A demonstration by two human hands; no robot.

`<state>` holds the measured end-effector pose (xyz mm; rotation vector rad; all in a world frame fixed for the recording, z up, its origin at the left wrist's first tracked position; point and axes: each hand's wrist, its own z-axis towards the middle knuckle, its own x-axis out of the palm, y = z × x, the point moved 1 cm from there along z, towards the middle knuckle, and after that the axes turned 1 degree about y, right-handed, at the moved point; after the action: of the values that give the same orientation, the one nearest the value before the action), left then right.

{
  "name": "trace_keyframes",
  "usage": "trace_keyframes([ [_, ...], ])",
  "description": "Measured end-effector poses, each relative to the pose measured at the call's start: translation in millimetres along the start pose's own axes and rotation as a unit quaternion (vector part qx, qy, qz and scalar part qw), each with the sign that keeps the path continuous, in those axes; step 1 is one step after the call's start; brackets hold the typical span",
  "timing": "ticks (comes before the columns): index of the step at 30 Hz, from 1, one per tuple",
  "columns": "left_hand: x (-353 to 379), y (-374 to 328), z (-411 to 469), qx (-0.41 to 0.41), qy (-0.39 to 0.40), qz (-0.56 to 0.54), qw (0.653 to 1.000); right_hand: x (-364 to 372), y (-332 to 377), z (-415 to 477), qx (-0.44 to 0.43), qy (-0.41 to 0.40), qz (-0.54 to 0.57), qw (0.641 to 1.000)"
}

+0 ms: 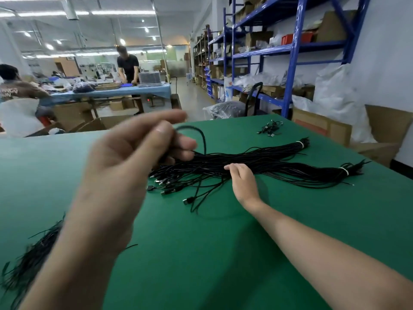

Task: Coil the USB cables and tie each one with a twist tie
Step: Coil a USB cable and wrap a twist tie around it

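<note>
Only writing: pale letters on a seated person's brown shirt (15,89), left edge, too blurred to read. Green table (201,253) fills the lower frame. USB cables (268,161) lie in a long black bundle mid-frame, banded by white ties (300,144) at its right ends, plugs fanned out lower left. Left hand (125,166), close and blurred, pinches one cable loop (197,133) between thumb and fingers and blocks the bundle's left end. Right hand (242,179) sits on the bundle, fingers bent down; can't tell if it grips. Thin black strands (33,249) lower left, partly behind the left forearm. Small dark pile (269,128) upper right of the table. Blue shelving (290,52) with boxes upper right; standing person (128,63) at a blue table upper left
</note>
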<state>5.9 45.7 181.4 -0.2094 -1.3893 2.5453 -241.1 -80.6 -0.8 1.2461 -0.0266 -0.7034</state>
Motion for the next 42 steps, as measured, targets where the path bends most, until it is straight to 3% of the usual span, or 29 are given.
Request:
trace_keyframes([
  [2,18.3,11.6,-24.5,-0.007,0.012,0.015,1.0,-10.1,22.3,-32.9,-0.005,0.047,0.08,0.996],
  [4,43.1,39.2,-35.8,-0.05,0.005,0.028,0.998,-20.5,45.2,-68.6,0.055,0.158,0.18,0.969],
  [6,59.4,60.0,-37.7,-0.104,-0.005,0.054,0.993,-31.8,62.3,-101.1,0.135,0.269,0.291,0.908],
  [8,73.5,76.9,-54.5,-0.138,0.002,0.089,0.986,-44.1,73.6,-124.1,0.181,0.324,0.375,0.849],
  [10,76.5,91.1,-71.3,-0.124,-0.009,0.147,0.981,-55.8,78.8,-141.8,0.226,0.295,0.371,0.851],
  [12,73.4,91.3,-76.8,-0.119,-0.026,0.158,0.98,-64.0,76.2,-156.1,0.238,0.204,0.271,0.91],
  [14,67.7,91.2,-81.6,-0.132,-0.039,0.105,0.985,-73.1,73.5,-167.5,0.198,0.075,0.16,0.964],
  [16,65.7,92.3,-88.2,-0.157,-0.037,0.041,0.986,-76.7,75.0,-174.2,0.16,0.042,0.156,0.974],
  [20,77.3,105.7,-110.4,-0.182,0.02,0.007,0.983,-63.6,77.2,-189.9,0.221,0.194,0.268,0.918],
  [23,83.2,116.2,-124.5,-0.134,0.052,0.079,0.986,-68.4,71.7,-195.1,0.25,0.154,0.33,0.897],
  [26,77.6,124.1,-129.8,-0.124,-0.011,0.081,0.989,-76.5,67.0,-187.4,0.261,0.098,0.417,0.865],
  [28,71.2,130.0,-131.5,-0.11,-0.054,0.156,0.98,-80.8,66.9,-181.0,0.276,0.08,0.453,0.844],
  [30,68.4,133.4,-133.5,-0.08,-0.042,0.235,0.968,-86.9,65.4,-175.3,0.308,0.092,0.476,0.819],
  [33,71.9,135.5,-136.0,-0.023,0.025,0.305,0.952,-97.4,61.8,-167.0,0.327,0.15,0.486,0.797],
  [36,76.7,136.4,-138.7,0.021,0.079,0.343,0.936,-99.7,61.6,-169.4,0.29,0.28,0.471,0.785],
  [39,74.4,138.5,-138.3,0.013,0.102,0.333,0.937,-95.7,63.5,-177.2,0.251,0.386,0.447,0.767],
  [42,71.6,138.0,-134.2,-0.017,0.113,0.302,0.946,-93.0,64.0,-181.2,0.248,0.405,0.451,0.756],
])
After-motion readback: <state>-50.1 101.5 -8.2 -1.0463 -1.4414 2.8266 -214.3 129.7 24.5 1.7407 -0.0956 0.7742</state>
